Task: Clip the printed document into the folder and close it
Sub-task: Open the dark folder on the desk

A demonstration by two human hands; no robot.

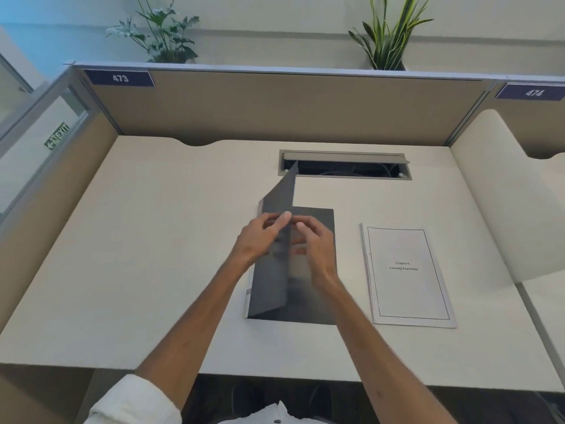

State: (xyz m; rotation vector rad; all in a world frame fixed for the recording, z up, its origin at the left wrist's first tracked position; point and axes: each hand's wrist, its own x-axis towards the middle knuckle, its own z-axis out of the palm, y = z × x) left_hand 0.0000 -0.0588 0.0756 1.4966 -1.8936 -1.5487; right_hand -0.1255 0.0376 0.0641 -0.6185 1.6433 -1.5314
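Observation:
A dark grey folder point(318, 304) lies in the middle of the white desk. Its front cover point(279, 197) stands lifted, roughly upright, hinged along the folder's left edge. My left hand point(260, 237) pinches the raised cover's free edge from the left side. My right hand point(315, 243) is just right of that cover, over the folder's inside, fingers curled at the same edge; whether it grips the cover is unclear. The printed document point(406, 275), a white stapled stack with a bordered title page, lies flat on the desk to the folder's right, apart from it.
An open cable tray slot point(345, 166) is set in the desk behind the folder. Beige cubicle partitions point(275, 108) wall the back and left. A curved white divider point(504, 194) stands at the right. Two plants rise behind the partition.

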